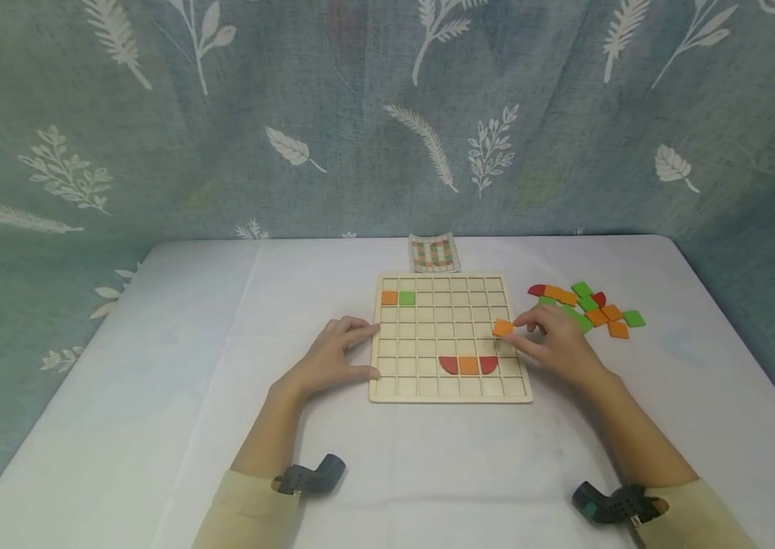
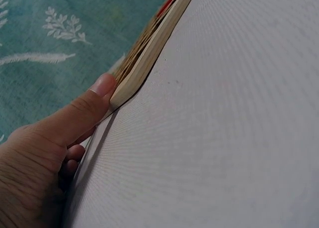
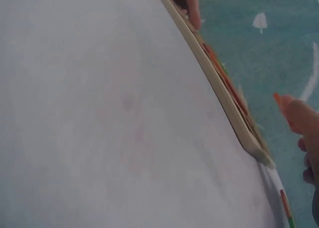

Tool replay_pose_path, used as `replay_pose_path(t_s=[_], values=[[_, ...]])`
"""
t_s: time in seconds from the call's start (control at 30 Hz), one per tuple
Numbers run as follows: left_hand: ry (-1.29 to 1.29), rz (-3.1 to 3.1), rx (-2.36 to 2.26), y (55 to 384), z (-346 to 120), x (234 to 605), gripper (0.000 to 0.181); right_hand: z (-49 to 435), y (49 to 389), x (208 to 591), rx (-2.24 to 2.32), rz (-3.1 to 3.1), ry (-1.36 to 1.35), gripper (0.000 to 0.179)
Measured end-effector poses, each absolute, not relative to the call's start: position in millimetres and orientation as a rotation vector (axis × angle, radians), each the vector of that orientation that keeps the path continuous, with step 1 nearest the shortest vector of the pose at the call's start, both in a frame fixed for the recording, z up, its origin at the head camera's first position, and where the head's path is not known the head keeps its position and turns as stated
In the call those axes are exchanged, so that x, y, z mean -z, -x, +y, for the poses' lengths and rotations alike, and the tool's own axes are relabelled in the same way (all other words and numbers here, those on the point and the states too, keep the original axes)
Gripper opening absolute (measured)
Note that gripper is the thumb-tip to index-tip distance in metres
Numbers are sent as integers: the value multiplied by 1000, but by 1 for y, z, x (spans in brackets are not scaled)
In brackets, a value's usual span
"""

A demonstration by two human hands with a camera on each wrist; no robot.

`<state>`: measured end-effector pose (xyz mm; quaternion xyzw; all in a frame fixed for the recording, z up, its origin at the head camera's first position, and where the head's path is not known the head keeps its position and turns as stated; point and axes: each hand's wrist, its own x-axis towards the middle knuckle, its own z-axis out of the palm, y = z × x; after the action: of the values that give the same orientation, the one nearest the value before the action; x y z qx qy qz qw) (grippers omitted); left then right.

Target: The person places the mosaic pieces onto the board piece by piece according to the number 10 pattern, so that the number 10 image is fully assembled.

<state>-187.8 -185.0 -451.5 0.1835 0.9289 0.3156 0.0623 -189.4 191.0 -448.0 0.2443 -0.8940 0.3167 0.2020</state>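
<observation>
A wooden grid board (image 1: 429, 388) lies flat on the table. Its left edge is steadied by my left hand (image 1: 332, 354), with the thumb (image 2: 103, 86) at the near corner and the fingertips further up the side. Between thumb and fingers my right hand (image 1: 557, 343) pinches an orange square tile (image 1: 503, 328), held over the board's right columns. On the grid, an orange tile (image 1: 390, 297) and a green tile (image 1: 406, 298) sit side by side at upper left. Lower down, another orange square (image 1: 469, 365) lies between two red quarter-round tiles (image 1: 448, 365).
Right of the board lies a loose pile of green, orange and red tiles (image 1: 596, 317), several of them overlapping. A small printed pattern card (image 1: 434, 252) rests behind the board. A leaf-patterned cloth (image 1: 332, 175) hangs beyond the white tabletop (image 1: 278, 305).
</observation>
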Motion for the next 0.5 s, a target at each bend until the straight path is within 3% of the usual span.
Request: replay_pose_path(t_s=[0.5], values=[[-563, 2785, -985, 188, -184, 455, 78, 155, 200, 441, -944, -2611, -733, 26]])
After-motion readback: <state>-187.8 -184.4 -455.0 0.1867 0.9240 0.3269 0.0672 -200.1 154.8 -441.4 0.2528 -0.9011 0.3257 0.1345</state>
